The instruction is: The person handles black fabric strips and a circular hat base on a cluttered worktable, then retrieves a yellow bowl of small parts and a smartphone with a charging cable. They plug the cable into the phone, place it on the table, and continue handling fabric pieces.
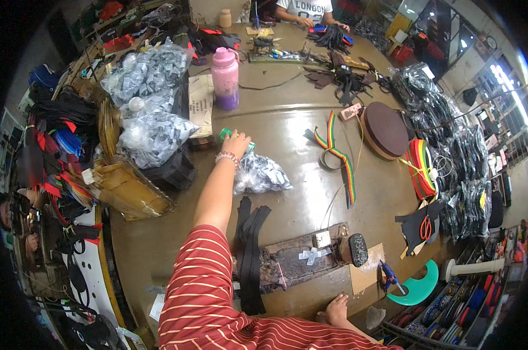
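Note:
My left arm, in a red striped sleeve, reaches forward over the table. My left hand point(237, 143) is closed around a small green object point(250, 147); its ends show on both sides of the fingers, but its kind is unclear. Just below that hand lies a clear plastic bag point(261, 174) of small dark-and-white pieces. Black straps point(251, 251) lie nearer to me. By the table's near edge rests my right hand point(335, 310), fingers loosely extended, thumb apart, with nothing visible in it. A glue gun point(392, 276) with a blue body lies to its right.
A pink-and-purple bottle point(225, 79) stands beyond my left hand, near filled plastic bags point(153, 128). Striped webbing point(347, 163), a brown strap roll point(384, 129) and red-handled scissors point(426, 227) lie to the right. Across the table, a person's hands point(306, 22) handle black pieces.

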`<state>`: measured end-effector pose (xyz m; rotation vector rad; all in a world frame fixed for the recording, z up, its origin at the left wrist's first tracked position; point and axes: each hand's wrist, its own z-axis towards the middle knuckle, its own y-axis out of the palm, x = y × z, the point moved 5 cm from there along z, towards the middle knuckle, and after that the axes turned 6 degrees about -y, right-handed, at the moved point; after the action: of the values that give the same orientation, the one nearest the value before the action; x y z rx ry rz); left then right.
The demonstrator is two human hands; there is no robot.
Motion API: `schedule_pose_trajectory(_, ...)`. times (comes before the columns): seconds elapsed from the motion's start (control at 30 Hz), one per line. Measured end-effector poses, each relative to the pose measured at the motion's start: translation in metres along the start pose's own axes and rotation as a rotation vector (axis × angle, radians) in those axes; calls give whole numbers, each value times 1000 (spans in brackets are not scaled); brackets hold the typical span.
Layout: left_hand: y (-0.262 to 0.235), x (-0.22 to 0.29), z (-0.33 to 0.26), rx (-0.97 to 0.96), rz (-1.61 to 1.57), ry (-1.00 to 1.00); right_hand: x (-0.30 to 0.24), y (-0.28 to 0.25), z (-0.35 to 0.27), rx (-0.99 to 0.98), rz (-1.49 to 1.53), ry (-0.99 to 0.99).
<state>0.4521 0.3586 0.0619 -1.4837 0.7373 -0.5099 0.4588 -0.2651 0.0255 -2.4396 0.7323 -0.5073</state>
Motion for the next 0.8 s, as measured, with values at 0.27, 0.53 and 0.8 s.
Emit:
schedule_pose_trajectory(0.27,16,-65,20,600,-1033,-623,16,51,26,-36,-37,47)
schedule_pose_trajectory(0.53,-20,-38,-28,277,-1234,-718,14,35,21,-8,21,-36)
schedule_pose_trajectory(0.8,-230,-182,-266,379,167,-290,10,25,28,48,-164,-44)
